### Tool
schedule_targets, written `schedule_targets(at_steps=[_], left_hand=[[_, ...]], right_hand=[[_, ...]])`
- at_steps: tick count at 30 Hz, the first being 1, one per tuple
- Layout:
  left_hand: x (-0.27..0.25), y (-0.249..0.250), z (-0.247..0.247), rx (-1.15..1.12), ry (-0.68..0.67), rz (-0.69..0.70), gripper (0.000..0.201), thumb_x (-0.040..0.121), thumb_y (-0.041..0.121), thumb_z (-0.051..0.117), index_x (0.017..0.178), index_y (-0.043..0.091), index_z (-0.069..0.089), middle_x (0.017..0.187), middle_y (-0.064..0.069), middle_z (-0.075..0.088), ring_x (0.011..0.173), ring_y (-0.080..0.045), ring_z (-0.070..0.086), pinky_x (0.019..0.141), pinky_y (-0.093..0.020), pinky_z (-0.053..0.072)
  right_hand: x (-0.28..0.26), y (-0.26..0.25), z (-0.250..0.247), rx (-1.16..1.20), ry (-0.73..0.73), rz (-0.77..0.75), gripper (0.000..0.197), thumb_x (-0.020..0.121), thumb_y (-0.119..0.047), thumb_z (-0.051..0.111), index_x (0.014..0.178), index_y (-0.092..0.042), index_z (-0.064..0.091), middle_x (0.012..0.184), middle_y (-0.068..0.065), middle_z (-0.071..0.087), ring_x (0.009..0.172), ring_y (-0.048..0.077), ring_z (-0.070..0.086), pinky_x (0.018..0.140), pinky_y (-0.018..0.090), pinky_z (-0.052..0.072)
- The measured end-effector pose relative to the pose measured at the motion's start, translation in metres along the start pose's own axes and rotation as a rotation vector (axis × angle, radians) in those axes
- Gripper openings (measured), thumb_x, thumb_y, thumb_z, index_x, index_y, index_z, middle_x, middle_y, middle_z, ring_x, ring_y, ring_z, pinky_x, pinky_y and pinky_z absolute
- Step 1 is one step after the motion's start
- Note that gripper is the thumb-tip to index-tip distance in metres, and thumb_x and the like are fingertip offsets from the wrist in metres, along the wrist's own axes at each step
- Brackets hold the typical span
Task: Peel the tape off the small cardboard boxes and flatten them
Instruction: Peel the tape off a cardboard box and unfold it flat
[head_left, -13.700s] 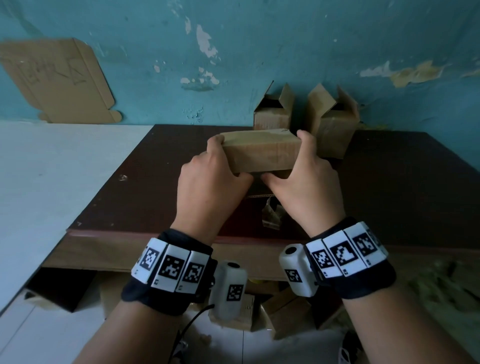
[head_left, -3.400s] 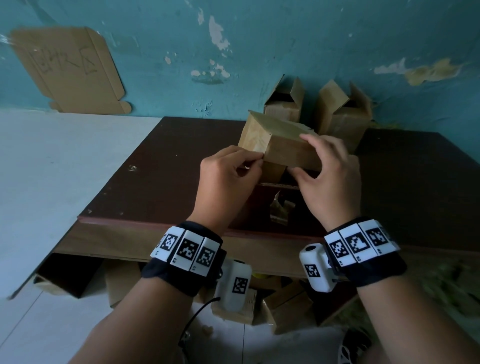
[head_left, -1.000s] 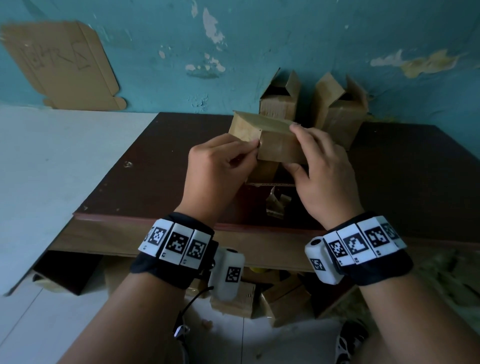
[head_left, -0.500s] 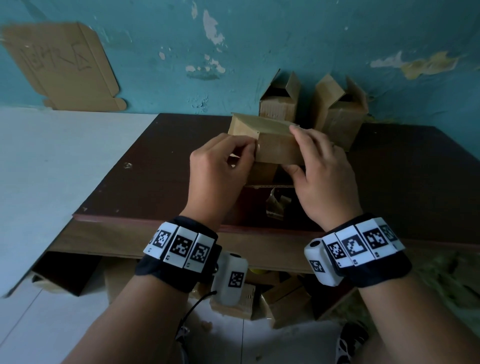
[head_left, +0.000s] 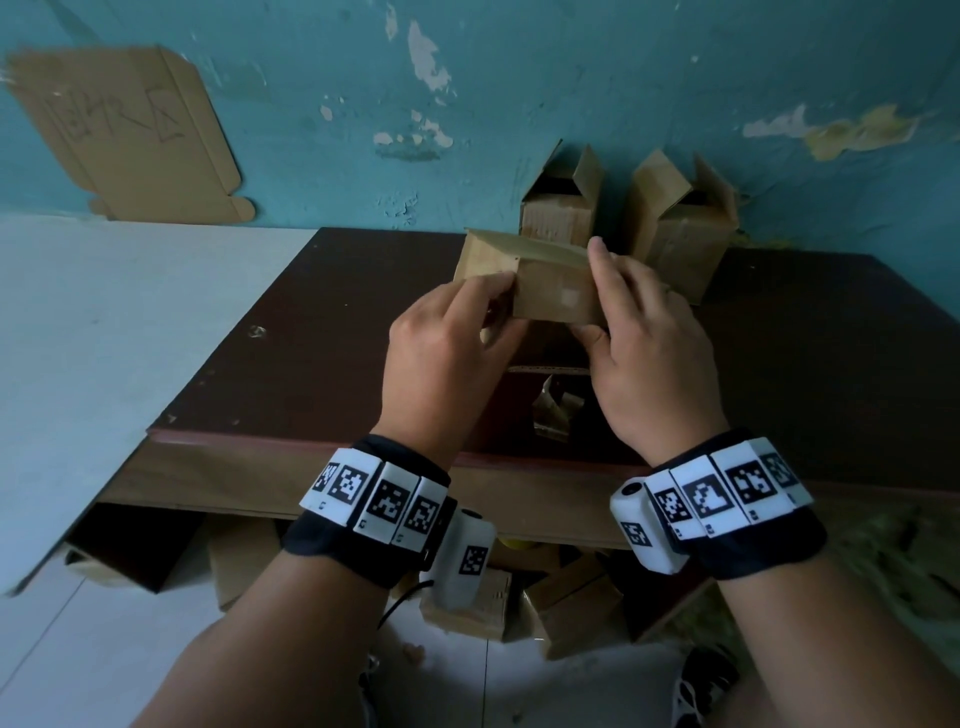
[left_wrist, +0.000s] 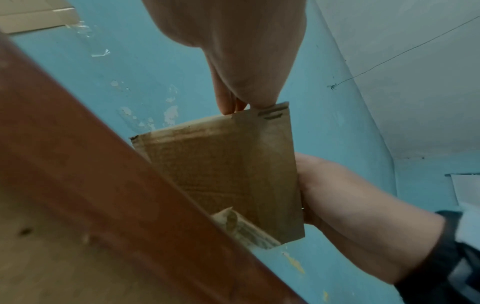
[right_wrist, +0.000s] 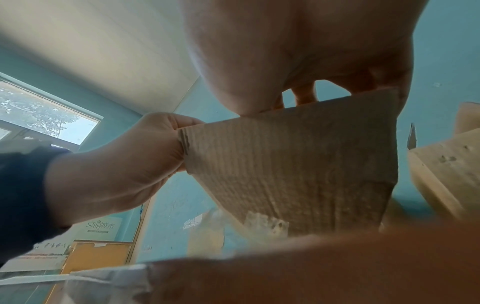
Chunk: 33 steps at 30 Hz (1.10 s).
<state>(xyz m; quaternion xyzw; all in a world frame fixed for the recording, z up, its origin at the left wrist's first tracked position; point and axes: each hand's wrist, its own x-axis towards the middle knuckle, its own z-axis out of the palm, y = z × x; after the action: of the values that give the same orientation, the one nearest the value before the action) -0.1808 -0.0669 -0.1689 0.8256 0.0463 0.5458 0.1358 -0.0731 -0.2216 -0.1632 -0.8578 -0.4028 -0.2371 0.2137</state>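
Note:
A small closed cardboard box (head_left: 550, 291) hangs above the dark table (head_left: 311, 364), held between both hands. My left hand (head_left: 447, 358) pinches at the box's left corner edge, thumb and fingers curled there; whether tape is between them I cannot tell. My right hand (head_left: 649, 353) grips the box's right side, fingers over the top, thumb beneath. From the left wrist view the box (left_wrist: 228, 170) shows its underside with my left fingertips (left_wrist: 231, 107) at its upper edge. The right wrist view has the box (right_wrist: 298, 164) with the left hand (right_wrist: 124, 160) pinching its corner.
Two opened boxes (head_left: 561, 208) (head_left: 680, 223) stand against the blue wall at the table's back. Crumpled tape (head_left: 556, 410) lies near the table's front edge, with a flat cardboard piece (head_left: 548, 370) behind it. More boxes (head_left: 571, 608) lie on the floor under the table. A white board (head_left: 104, 338) lies to the left.
The box has stayed in nearly the same place. My left fingers shifted along its left corner edge, from lower on the end face up to the corner. The right hand's grip is unchanged.

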Motion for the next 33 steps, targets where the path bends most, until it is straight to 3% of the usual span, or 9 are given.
schedule_targets(at_steps=[8,13,15,18,20,24,27,29,33], left_hand=[[0.006,-0.002,0.003,0.074,0.117,0.042,0.009,0.092,0.007,0.072,0.088,0.002,0.078,0.073,-0.007,0.073,0.058,-0.023,0.065,0.057,-0.025,0.045],[0.006,-0.005,0.005,0.057,0.146,0.019,0.007,0.090,0.006,0.074,0.087,0.002,0.078,0.076,-0.007,0.075,0.061,-0.023,0.068,0.054,-0.033,0.053],[0.005,-0.009,0.004,0.044,0.154,-0.001,0.007,0.091,0.006,0.074,0.087,0.002,0.078,0.073,-0.007,0.074,0.060,-0.022,0.066,0.053,-0.035,0.053],[0.005,-0.016,0.001,0.044,0.152,-0.018,0.009,0.092,0.004,0.072,0.086,0.001,0.078,0.068,-0.005,0.070,0.054,-0.018,0.060,0.050,-0.030,0.047],[0.005,-0.016,0.000,0.053,0.139,-0.026,0.010,0.093,0.003,0.071,0.084,0.001,0.077,0.065,-0.004,0.067,0.052,-0.017,0.055,0.050,-0.025,0.041],[0.003,-0.015,-0.001,0.053,0.137,-0.044,0.011,0.093,0.004,0.072,0.083,0.001,0.076,0.064,-0.003,0.066,0.053,-0.015,0.055,0.052,-0.024,0.041],[0.003,-0.015,-0.002,0.056,0.132,-0.056,0.011,0.093,0.006,0.073,0.084,0.001,0.076,0.066,-0.003,0.067,0.055,-0.012,0.055,0.054,-0.021,0.042],[0.004,-0.020,-0.005,0.029,0.150,-0.098,0.009,0.092,0.006,0.073,0.086,0.001,0.077,0.066,-0.002,0.067,0.058,-0.005,0.051,0.057,-0.016,0.039],[0.006,-0.030,-0.010,-0.025,0.130,-0.151,0.009,0.092,0.009,0.074,0.088,0.002,0.078,0.068,0.007,0.062,0.058,-0.003,0.050,0.057,-0.010,0.039]], right_hand=[[-0.002,-0.006,-0.002,0.014,-0.001,0.022,0.060,0.102,-0.042,0.041,0.158,-0.027,0.026,0.152,0.004,0.043,0.115,0.037,0.056,0.088,0.050,0.051],[-0.003,-0.012,-0.002,0.030,0.014,0.044,0.063,0.100,-0.042,0.046,0.158,-0.029,0.025,0.153,0.002,0.043,0.113,0.037,0.055,0.087,0.047,0.051],[-0.003,-0.011,0.000,0.074,0.055,0.059,0.068,0.097,-0.029,0.056,0.158,-0.025,0.027,0.149,0.005,0.046,0.116,0.035,0.055,0.091,0.042,0.048],[-0.003,-0.007,0.001,0.148,0.107,0.116,0.069,0.091,-0.011,0.064,0.153,-0.016,0.036,0.141,0.010,0.050,0.125,0.029,0.053,0.100,0.034,0.043],[-0.002,-0.006,-0.001,0.203,0.148,0.168,0.065,0.089,-0.016,0.069,0.148,-0.014,0.042,0.139,0.009,0.053,0.127,0.025,0.054,0.102,0.034,0.046],[0.002,-0.003,-0.004,0.349,0.155,0.392,0.070,0.080,-0.045,0.078,0.136,-0.019,0.045,0.129,0.000,0.059,0.115,0.016,0.059,0.085,0.026,0.047],[0.006,0.004,-0.006,0.380,0.109,0.390,0.060,0.080,-0.047,0.077,0.129,-0.020,0.054,0.115,-0.008,0.062,0.105,0.011,0.061,0.078,0.026,0.051],[0.007,0.010,-0.006,0.454,0.107,0.330,0.051,0.083,-0.041,0.076,0.127,-0.019,0.062,0.114,-0.012,0.064,0.104,0.004,0.061,0.081,0.022,0.053],[0.008,0.019,-0.001,0.537,0.184,0.275,0.030,0.089,-0.028,0.071,0.118,-0.019,0.073,0.107,-0.006,0.075,0.094,0.005,0.071,0.076,0.035,0.062]])
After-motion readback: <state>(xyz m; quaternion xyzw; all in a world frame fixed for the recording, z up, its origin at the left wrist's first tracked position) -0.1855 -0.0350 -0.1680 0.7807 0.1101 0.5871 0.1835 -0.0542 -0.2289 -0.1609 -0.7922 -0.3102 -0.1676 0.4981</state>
